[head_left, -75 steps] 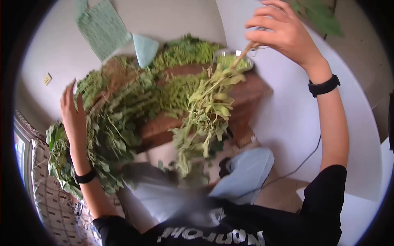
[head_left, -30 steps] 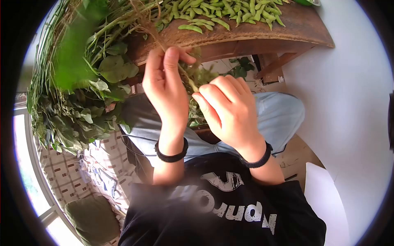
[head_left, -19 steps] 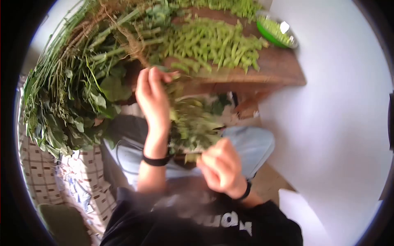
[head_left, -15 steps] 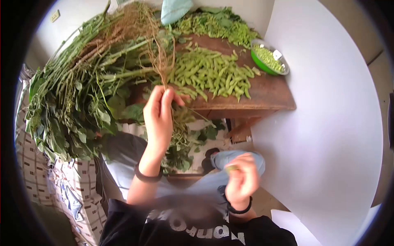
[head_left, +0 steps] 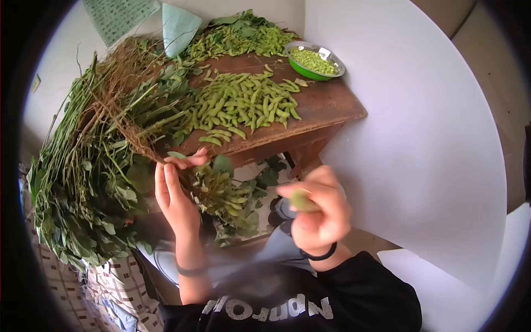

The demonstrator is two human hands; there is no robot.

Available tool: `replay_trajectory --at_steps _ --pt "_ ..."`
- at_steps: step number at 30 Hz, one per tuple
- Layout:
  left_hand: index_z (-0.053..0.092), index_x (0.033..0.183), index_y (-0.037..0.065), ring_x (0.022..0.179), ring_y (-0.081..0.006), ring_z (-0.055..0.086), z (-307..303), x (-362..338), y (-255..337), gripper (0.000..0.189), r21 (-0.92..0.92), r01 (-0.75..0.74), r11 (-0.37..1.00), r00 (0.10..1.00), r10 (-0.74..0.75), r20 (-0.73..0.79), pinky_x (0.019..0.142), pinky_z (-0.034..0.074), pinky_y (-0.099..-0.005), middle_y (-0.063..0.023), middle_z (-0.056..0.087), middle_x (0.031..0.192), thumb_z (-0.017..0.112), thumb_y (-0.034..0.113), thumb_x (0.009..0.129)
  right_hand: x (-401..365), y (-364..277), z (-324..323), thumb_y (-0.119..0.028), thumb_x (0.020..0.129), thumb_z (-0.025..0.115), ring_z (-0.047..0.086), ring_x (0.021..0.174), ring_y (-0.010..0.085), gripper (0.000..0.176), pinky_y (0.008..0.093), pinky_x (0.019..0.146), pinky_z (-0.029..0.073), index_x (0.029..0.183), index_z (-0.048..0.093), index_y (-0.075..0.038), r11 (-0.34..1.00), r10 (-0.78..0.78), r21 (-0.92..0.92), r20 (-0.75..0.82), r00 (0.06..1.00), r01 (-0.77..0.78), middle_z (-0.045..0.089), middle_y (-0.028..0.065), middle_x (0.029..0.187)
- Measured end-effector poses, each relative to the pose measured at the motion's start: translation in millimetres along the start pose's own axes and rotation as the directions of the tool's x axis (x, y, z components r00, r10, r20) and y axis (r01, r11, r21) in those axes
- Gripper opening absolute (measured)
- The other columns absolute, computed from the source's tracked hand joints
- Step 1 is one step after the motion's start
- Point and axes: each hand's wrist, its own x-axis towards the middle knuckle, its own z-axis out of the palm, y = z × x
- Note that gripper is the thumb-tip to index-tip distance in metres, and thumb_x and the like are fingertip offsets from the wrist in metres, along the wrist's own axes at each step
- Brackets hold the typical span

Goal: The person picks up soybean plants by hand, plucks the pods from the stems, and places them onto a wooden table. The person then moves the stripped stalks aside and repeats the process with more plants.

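My left hand (head_left: pixel 180 196) is closed round the stem of a soybean plant (head_left: pixel 225 191), just below its brown roots. The plant hangs root end up, its leaves and pods dangling below the table edge. Out to the right and over my lap, my right hand (head_left: pixel 323 218) is blurred by motion, with a green soybean pod (head_left: pixel 302 201) pinched at its fingertips. On the table in front lies a loose pile of picked soybean pods (head_left: pixel 243 102).
A big heap of uprooted soybean plants (head_left: pixel 83 182) spills over the left side of the wooden table (head_left: pixel 326 113). A green-sided metal bowl (head_left: pixel 310 72) of shelled beans stands by the white wall (head_left: pixel 409 133). Leaves and more pods (head_left: pixel 249 36) lie at the back.
The view has swung to the right. My left hand and the plant have tilted leftward. My right hand, still holding the pod, has risen and come nearer the table.
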Motion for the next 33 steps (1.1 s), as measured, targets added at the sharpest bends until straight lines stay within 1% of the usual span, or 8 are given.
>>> replay_trajectory --at_steps 3,5,7,9,12,15,17,33 --pt "0.043 0.093 0.0 0.102 -0.0338 0.063 -6 5 5 0.025 0.044 -0.013 0.999 1.0 0.013 0.002 0.099 0.044 -0.0438 -0.0224 0.066 0.096 0.029 0.017 0.105 11 -5 -16 -0.044 0.087 0.056 0.05 0.061 0.0202 0.04 0.035 0.062 0.04 0.094 0.064 -0.005 0.953 -0.292 -0.134 -0.149 0.945 0.273 0.059 0.004 0.075" --pt "0.041 0.093 0.001 0.101 -0.0322 0.063 -6 6 11 0.025 -0.051 0.001 0.999 1.0 0.0 0.019 0.098 0.043 -0.0405 -0.0238 0.066 0.099 0.028 0.018 0.105 24 2 -25 -0.039 0.092 0.05 0.051 0.064 0.02 0.036 0.0338 0.064 0.041 0.092 0.061 -0.004 0.824 -0.563 -0.36 -0.426 0.708 0.438 0.058 0.005 0.077" --pt "0.041 0.092 0.003 0.101 -0.0297 0.063 -9 9 15 0.025 -0.017 -0.049 0.999 0.997 0.05 0.052 0.096 0.043 -0.0375 -0.0245 0.066 0.1 0.026 0.019 0.106 45 21 -30 -0.033 0.097 0.044 0.052 0.067 0.0198 0.033 0.0325 0.065 0.042 0.089 0.057 -0.003 0.728 -0.642 -0.625 -0.477 0.6 0.281 0.057 0.0059 0.08" --pt "0.041 0.092 0.003 0.1 -0.0274 0.063 -9 10 19 0.027 -0.03 -0.076 0.997 0.994 0.078 0.08 0.094 0.044 -0.035 -0.0258 0.066 0.102 0.025 0.019 0.106 72 58 -24 -0.027 0.101 0.038 0.053 0.07 0.0196 0.033 0.0313 0.066 0.044 0.087 0.054 -0.002 0.601 -0.443 -0.799 -0.349 0.826 -0.016 0.056 0.0069 0.082" --pt "0.044 0.094 0.004 0.109 -0.0371 0.06 -10 3 28 0.029 -0.01 -0.036 0.999 0.994 0.037 0.102 0.095 0.045 -0.0411 -0.028 0.064 0.108 0.029 0.026 0.105 87 83 35 -0.021 0.093 0.061 0.065 0.076 0.0218 0.021 0.0291 0.067 0.049 0.103 0.064 -0.003 0.856 0.379 -0.355 -0.065 0.923 -0.376 0.068 0.0137 0.105" --pt "0.041 0.092 0.002 0.103 -0.0276 0.063 2 3 32 0.026 0.039 -0.059 0.997 0.998 0.058 0.027 0.093 0.048 -0.0347 -0.0275 0.065 0.105 0.026 0.018 0.106 38 59 62 -0.018 0.083 0.071 0.064 0.092 0.0228 0.021 0.0324 0.071 0.051 0.099 0.064 -0.008 1.0 -0.009 0.007 0.174 0.985 0.008 0.065 0.0078 0.097" --pt "0.041 0.091 0.001 0.104 -0.0277 0.064 5 0 28 0.025 0.074 -0.034 0.997 0.999 0.034 0.004 0.094 0.048 -0.036 -0.0275 0.065 0.106 0.027 0.016 0.105 13 44 69 -0.018 0.072 0.078 0.059 0.083 0.0228 0.036 0.0339 0.07 0.049 0.106 0.066 -0.013 0.959 -0.207 -0.108 0.362 0.909 0.261 0.06 0.0038 0.097" --pt "0.048 0.089 0.004 0.055 -0.016 0.057 3 11 -16 0.021 0.78 0.019 0.626 0.967 0.185 -0.172 0.05 0.043 -0.0286 -0.0075 0.06 0.066 0.038 0.017 0.103 -18 28 53 -0.016 0.081 0.064 0.054 0.078 0.0209 0.013 0.0331 0.067 0.043 0.083 0.056 -0.006 0.972 -0.08 -0.147 0.527 0.846 0.183 0.049 0.0054 0.083"
